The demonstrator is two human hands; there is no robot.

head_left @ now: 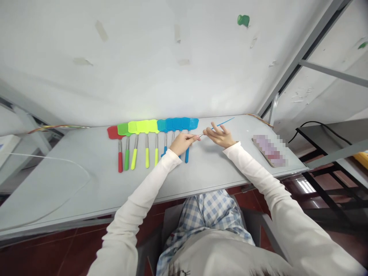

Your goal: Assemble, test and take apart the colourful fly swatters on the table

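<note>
At the far left, a white box (8,147) stands beside the left end of the grey tabletop (94,184). A thin white cable (86,174) curves across the left part of this surface toward its front edge, and coloured wires (54,127) lie by the back left corner.

A row of fly swatters runs along the back edge, heads overlapping and handles pointing to the front edge: first a red fly swatter (115,132), then a green fly swatter (123,128), then yellow-green fly swatters (143,126), and last blue fly swatters (177,123). Their slim metal shafts show between heads and grips; some blue handles are partly hidden behind the left hand (183,143).

That hand is just right of the middle of the surface, thumb and forefinger pinched on the metal shaft of the held blue swatter (227,121). The swatter slants up to the right, its head seen almost edge-on, pointing to the back edge. The right hand (220,136) is at the shaft near the head, fingers loosely bent and partly fanned; whether they close on it, I cannot tell.

Farther right, a phone-like slab (268,152), its face pixelated, lies near the right end. More wires (260,119) lie at the back right corner.
</note>
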